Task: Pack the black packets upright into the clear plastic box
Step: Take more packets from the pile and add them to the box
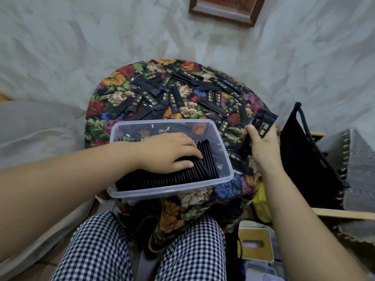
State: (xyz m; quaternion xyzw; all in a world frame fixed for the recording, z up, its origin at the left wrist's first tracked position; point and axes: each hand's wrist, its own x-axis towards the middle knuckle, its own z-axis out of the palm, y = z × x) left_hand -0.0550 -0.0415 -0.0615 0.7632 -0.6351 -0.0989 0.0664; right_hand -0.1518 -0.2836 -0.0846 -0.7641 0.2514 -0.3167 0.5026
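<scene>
The clear plastic box (121,192) sits on the near part of a flowered cushion. A long row of black packets (203,169) stands upright inside it. My left hand (170,153) lies flat on top of that row, fingers straight, pressing the packets. To the right of the box, my right hand (261,145) grips a small stack of black packets (264,123), held above the cushion's right edge. Several loose black packets (174,98) lie scattered flat across the far half of the cushion.
The flowered cushion (113,78) tops a round stool in front of my knees in checked trousers. A black bag (304,159) stands right of the stool, with a woven mat beside it. A framed picture leans on the far wall.
</scene>
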